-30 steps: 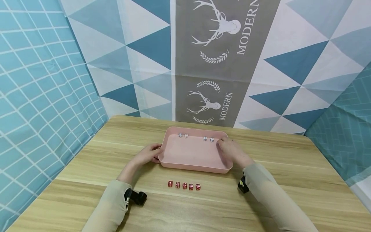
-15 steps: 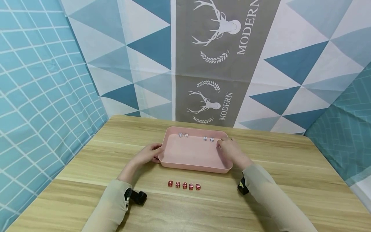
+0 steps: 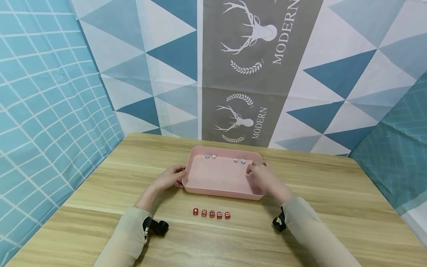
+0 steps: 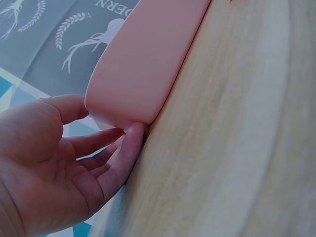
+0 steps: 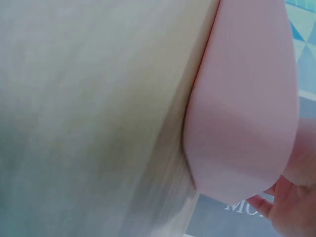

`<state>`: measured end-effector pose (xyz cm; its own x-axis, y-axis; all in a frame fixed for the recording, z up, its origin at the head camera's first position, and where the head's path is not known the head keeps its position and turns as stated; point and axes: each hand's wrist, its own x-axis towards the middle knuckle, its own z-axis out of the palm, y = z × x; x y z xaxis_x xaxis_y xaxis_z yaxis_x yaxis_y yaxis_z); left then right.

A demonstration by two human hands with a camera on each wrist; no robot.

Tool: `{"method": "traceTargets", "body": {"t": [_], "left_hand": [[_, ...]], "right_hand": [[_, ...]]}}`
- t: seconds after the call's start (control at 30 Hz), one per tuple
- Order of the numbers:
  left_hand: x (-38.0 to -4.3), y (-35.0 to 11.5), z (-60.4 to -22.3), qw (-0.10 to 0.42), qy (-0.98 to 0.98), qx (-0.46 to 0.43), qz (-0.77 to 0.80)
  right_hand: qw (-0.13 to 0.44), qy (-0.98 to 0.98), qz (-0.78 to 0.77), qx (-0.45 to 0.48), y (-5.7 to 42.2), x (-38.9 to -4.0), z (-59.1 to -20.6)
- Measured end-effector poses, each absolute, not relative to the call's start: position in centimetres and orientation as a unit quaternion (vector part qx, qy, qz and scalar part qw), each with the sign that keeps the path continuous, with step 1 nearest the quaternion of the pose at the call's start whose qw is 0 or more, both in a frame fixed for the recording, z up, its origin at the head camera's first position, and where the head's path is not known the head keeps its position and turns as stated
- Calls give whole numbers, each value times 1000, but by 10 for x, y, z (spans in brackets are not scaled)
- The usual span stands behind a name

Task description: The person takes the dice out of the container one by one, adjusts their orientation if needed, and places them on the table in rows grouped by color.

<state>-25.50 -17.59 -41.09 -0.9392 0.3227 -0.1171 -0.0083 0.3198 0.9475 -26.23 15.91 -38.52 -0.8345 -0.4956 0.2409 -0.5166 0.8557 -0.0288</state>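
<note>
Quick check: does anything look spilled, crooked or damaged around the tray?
Nothing stands out. The pink tray looks intact on the table, four white dice lie inside it, and five red dice form a roughly even row in front. The right hand hides part of the tray's right end.

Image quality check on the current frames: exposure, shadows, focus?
Head: fairly even light, soft sheen on the near table, shadow beside the right sleeve, white dice too small to read reliably. Left wrist: dimmer, left hand fairly clear, wood grain soft. Right wrist: hazy, low contrast, table blurred, shadow band alongside the pink tray, right hand cropped by the frame edge.
</note>
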Motion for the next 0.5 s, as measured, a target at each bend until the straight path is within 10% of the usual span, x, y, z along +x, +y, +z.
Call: {"method": "traceTargets", "body": {"t": [0.5], "left_hand": [[-253, -175, -409, 146, 797, 99, 577]], "right_hand": [[129, -941, 116, 292, 140, -242, -376]]}}
